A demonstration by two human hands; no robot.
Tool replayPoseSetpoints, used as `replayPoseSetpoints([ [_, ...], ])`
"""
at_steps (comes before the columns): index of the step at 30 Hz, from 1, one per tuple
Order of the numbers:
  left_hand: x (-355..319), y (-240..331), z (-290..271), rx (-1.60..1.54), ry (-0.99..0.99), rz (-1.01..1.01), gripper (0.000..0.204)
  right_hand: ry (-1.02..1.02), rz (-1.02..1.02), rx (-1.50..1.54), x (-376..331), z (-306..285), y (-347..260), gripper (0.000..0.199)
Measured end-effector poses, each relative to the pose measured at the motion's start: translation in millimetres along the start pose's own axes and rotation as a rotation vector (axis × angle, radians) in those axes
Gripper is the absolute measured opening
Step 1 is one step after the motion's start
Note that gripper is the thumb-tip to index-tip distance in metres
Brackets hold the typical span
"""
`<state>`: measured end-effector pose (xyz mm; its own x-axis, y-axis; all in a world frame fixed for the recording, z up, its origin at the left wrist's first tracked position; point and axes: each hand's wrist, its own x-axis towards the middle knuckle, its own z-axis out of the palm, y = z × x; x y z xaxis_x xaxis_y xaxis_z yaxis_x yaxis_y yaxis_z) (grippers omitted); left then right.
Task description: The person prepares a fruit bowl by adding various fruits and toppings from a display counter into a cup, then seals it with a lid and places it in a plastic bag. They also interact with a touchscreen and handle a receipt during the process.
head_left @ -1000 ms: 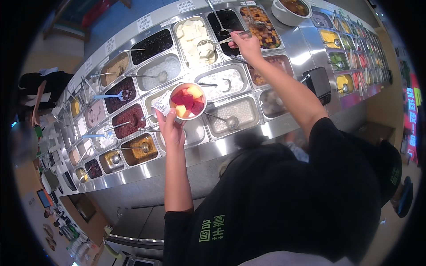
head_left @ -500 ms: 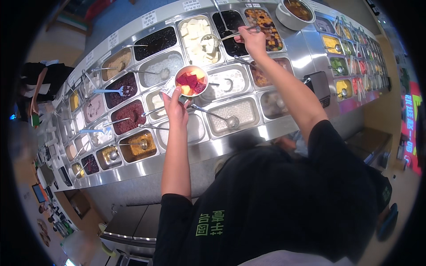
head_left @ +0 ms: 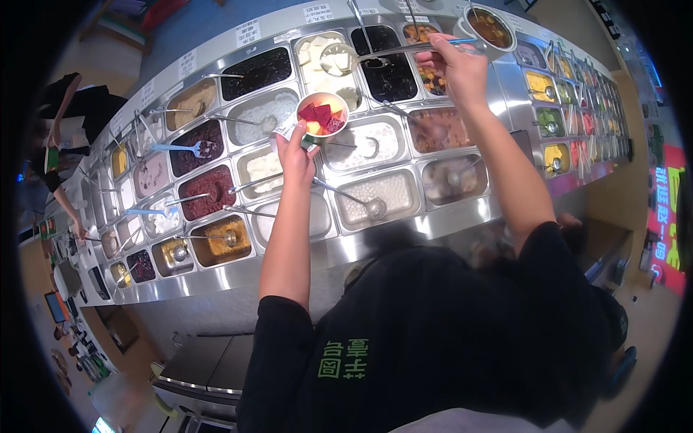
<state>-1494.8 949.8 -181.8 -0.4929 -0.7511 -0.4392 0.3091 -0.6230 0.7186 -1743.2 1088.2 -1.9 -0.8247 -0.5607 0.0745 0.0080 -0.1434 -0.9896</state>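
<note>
My left hand (head_left: 297, 148) holds a small white cup (head_left: 322, 115) filled with red, pink and yellow pieces, lifted over the middle row of steel pans. My right hand (head_left: 456, 66) reaches to the back row and grips the handle of a long metal ladle (head_left: 361, 55). The ladle's bowl hovers above the pan of pale white cubes (head_left: 317, 52), next to the pan of black jelly (head_left: 386, 68). Both bare forearms stretch forward from my black short-sleeved shirt.
A long steel counter (head_left: 404, 227) holds several inset pans of toppings, most with spoons: dark red beans (head_left: 208, 193), white balls (head_left: 379, 198), amber syrup (head_left: 216, 242). A white bowl of brown liquid (head_left: 491, 29) stands at the back right. Another person (head_left: 61, 137) is at the far left.
My left hand has carried the cup further back and to the right. My right hand has lifted the ladle from the mixed-fruit pan and swung it left over the white cubes.
</note>
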Motion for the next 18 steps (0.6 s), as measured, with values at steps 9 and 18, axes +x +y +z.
replayPoseSetpoints([
  [9,18.6,-1.4,54.7,-0.084,0.109,-0.032,0.074,-0.177,-0.032,-0.12,-76.3,7.6,-36.9,0.02],
  [18,17.0,-3.0,78.3,-0.025,0.093,0.002,0.069,-0.489,-1.087,-0.772,-90.9,6.6,-15.3,0.024],
])
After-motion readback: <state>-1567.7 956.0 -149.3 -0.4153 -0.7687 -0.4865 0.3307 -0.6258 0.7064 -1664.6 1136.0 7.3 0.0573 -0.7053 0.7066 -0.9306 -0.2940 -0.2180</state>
